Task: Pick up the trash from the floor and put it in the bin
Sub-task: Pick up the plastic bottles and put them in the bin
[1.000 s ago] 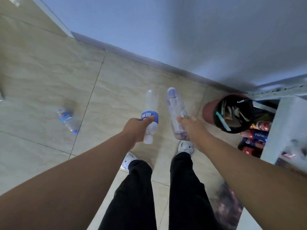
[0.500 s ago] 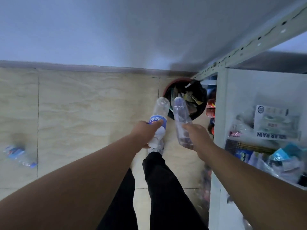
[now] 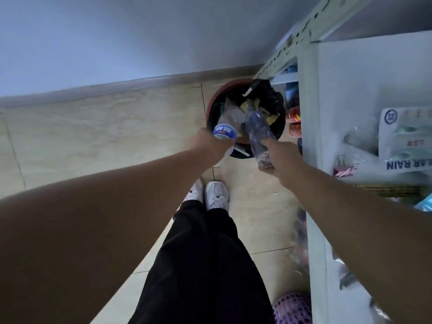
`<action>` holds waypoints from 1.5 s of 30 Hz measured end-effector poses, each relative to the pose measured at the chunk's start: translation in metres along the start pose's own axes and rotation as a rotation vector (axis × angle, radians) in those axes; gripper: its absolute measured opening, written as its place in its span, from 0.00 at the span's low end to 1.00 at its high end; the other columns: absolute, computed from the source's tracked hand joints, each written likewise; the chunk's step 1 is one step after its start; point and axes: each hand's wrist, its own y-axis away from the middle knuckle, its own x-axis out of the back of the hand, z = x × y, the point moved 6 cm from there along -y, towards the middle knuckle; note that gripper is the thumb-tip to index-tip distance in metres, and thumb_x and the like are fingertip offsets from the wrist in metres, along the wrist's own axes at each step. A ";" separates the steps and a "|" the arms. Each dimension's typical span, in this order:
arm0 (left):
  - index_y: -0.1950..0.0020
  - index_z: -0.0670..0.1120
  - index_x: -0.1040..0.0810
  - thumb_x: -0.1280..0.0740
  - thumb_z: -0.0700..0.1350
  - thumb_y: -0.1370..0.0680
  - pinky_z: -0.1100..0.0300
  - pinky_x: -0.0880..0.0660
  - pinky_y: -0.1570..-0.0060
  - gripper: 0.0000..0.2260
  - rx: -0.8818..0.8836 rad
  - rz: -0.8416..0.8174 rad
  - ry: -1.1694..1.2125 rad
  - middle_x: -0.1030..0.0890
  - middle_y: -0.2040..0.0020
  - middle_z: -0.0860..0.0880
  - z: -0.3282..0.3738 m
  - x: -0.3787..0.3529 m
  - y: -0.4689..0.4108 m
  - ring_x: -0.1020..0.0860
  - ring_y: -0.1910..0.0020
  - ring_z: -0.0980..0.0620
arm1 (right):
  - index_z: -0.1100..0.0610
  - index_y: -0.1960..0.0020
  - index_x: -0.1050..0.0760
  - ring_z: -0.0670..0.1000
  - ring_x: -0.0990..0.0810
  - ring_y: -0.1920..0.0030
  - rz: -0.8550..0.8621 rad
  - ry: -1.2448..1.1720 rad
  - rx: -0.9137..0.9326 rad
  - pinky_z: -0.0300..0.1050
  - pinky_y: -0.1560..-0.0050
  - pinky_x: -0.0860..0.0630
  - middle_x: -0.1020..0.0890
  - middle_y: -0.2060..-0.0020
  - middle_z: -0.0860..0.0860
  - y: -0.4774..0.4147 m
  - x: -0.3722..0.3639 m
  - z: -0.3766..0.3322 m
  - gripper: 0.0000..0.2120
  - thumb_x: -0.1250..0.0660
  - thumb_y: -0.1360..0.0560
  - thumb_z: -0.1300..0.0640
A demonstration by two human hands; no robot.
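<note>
Over the bin [image 3: 211, 102] by the shelf [image 3: 350, 94], the left hand [image 3: 210, 146] is wrapped round a labelled bottle [image 3: 225, 133] and the right hand [image 3: 279, 157] round a clear bottle [image 3: 258, 129], both seemingly empty, light, crushable, best gripped mid-body.

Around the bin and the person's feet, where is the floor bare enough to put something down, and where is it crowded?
Bare tile lies left of the bin, between the baseboard and the left forearm. A narrower strip runs between the shoes and the shelf unit. Crowded: the bin is full, both hands hold bottles over it, and goods fill the shelf's foot.
</note>
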 end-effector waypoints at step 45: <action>0.21 0.48 0.37 0.31 0.63 0.25 0.47 0.31 0.31 0.37 0.032 0.195 -0.142 0.30 0.25 0.42 -0.164 0.148 0.103 0.30 0.28 0.41 | 0.58 0.24 0.39 0.60 0.31 0.29 -0.217 1.314 0.742 0.55 0.31 0.31 0.30 0.27 0.58 0.150 -0.123 -0.051 0.44 0.32 0.30 0.34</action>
